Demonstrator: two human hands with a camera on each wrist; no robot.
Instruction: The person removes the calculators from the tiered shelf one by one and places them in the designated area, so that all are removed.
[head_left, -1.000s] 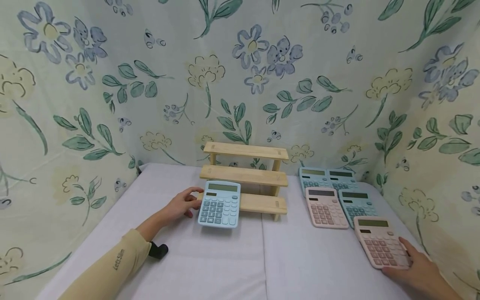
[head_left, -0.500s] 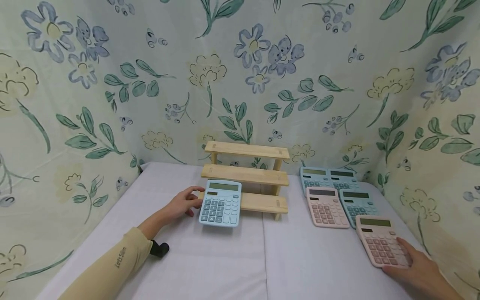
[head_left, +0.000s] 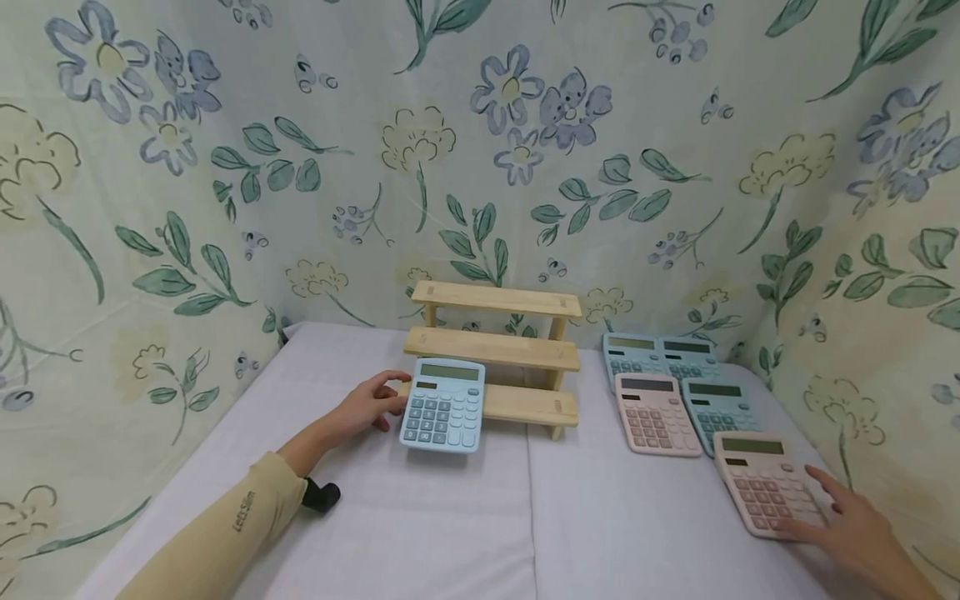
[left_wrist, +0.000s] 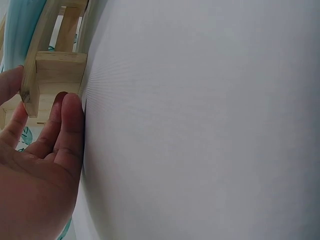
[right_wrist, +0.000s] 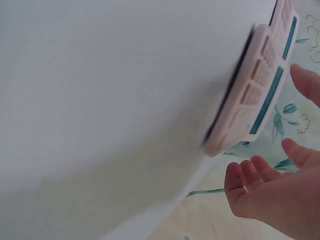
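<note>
A light blue calculator [head_left: 442, 406] leans on the lowest step of a three-tier wooden display stand [head_left: 528, 404]. At that step's left end, my left hand [head_left: 367, 408] grips the board; in the left wrist view the thumb lies at one face and the other fingers [left_wrist: 72, 112] curve under it. A pink calculator [head_left: 770, 483] lies at the front of a group on the right. Beside it my right hand [head_left: 858, 525] is spread, and the right wrist view shows its fingers [right_wrist: 250, 172] apart from the calculator [right_wrist: 255, 90].
Behind the front pink calculator lie another pink one [head_left: 656, 414] and several blue calculators [head_left: 720, 408]. A white cloth [head_left: 450, 525] covers the table. Floral fabric [head_left: 480, 167] encloses the back and sides. A black strap part [head_left: 322, 497] sits at the left wrist.
My right hand has let go of the front pink calculator, its fingers spreading away to the right. The left hand and the blue calculator on the stand have stayed in place.
</note>
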